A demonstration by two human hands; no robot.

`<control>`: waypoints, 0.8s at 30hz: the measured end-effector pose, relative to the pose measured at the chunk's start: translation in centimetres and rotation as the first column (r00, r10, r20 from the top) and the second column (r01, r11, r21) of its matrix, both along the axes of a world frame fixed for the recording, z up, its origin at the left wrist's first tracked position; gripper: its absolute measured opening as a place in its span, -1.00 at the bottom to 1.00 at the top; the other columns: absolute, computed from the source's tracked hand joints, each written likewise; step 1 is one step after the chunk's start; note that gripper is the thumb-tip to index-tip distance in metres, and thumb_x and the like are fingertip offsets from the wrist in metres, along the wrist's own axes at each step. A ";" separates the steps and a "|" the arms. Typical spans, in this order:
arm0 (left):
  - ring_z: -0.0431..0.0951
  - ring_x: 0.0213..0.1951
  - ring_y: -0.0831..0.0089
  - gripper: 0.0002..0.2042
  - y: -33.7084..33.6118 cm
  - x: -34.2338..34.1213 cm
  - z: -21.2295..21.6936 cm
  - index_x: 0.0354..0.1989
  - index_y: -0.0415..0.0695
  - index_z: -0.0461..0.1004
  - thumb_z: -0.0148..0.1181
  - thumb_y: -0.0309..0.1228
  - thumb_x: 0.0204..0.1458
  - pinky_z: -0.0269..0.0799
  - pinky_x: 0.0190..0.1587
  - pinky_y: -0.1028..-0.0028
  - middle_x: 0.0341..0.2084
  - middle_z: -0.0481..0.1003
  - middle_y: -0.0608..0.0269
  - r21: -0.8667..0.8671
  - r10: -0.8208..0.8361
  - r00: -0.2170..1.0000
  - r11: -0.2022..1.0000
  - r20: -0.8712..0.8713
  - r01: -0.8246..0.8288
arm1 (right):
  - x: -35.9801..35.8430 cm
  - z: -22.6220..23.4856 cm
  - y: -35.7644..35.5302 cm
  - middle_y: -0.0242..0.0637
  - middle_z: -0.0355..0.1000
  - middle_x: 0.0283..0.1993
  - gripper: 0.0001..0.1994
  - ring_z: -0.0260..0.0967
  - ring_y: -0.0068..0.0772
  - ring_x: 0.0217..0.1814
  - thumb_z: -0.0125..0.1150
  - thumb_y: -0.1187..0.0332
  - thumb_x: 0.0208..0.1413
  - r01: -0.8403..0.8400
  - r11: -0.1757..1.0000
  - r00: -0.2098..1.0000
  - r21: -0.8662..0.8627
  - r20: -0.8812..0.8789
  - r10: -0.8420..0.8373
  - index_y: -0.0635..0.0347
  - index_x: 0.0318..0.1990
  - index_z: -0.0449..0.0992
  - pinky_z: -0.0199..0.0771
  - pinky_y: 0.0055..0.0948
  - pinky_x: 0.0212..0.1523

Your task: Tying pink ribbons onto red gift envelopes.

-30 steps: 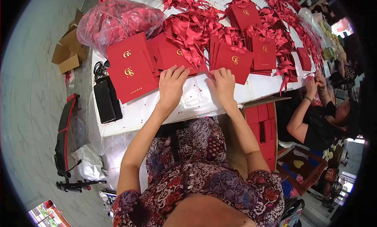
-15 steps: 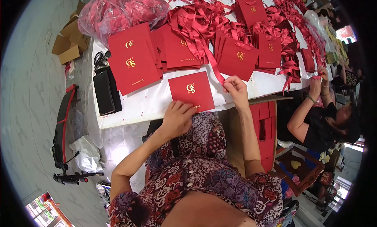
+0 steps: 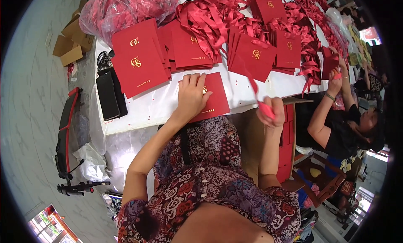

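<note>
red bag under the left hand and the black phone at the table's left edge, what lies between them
In the head view, only bare white table lies between the flat red bag under the left hand and the black phone.

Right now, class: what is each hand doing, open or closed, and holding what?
Left hand: open, pressed flat on the red paper bag.
Right hand: closed on a red ribbon.

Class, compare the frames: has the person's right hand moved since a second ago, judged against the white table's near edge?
Yes. The right hand, gripping a red ribbon, has pulled back off the white table, past its near edge, toward the person.
</note>
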State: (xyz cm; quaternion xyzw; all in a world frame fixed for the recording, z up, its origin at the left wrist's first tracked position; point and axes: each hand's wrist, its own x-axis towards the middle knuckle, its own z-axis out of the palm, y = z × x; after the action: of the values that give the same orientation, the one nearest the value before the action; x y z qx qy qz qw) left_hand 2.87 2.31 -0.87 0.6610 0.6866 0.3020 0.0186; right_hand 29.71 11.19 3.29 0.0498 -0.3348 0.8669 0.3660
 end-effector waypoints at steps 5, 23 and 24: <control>0.39 -0.07 0.18 -0.40 -0.5 -0.4 0.4 0.03 -0.19 0.49 0.51 -0.27 -0.25 0.24 -0.06 0.22 -0.16 0.45 0.16 -0.041 0.013 0.997 0.999 0.081 -0.010 | -6.5 -0.3 -0.2 -0.36 0.56 -0.18 -0.84 0.46 -0.66 -0.27 0.29 0.54 0.14 0.051 0.830 0.503 0.556 0.704 -0.502 0.32 -0.12 0.59 0.42 -0.63 -0.19; 0.58 -0.32 0.24 -0.58 0.0 -0.9 -0.8 -0.22 -0.05 0.47 0.53 -0.21 -0.21 0.30 -0.16 0.25 -0.44 0.60 0.25 -0.135 0.080 0.937 0.990 0.341 -0.035 | -8.9 -5.2 0.5 -0.35 0.51 -0.39 -0.89 0.46 -0.63 -0.38 0.25 0.48 0.22 0.449 0.772 0.366 0.450 0.696 -0.618 0.28 -0.18 0.44 0.46 -0.64 -0.36; 0.58 -0.32 0.24 -0.56 0.1 -0.5 -0.7 -0.21 -0.05 0.48 0.53 -0.18 -0.22 0.30 -0.16 0.25 -0.43 0.60 0.25 -0.107 0.084 0.940 0.993 0.330 -0.051 | -8.9 -6.1 -0.1 -0.40 0.49 -0.45 -0.89 0.39 -0.69 -0.44 0.28 0.49 0.17 0.419 0.752 0.289 0.508 0.711 -0.641 0.25 -0.25 0.45 0.38 -0.66 -0.41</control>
State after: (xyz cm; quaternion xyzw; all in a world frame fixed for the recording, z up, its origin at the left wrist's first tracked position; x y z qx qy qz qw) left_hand 2.36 2.46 -1.53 0.5749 0.7096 0.3763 0.1562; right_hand 20.78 11.08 -2.78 -0.4595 -0.5611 0.5540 0.4088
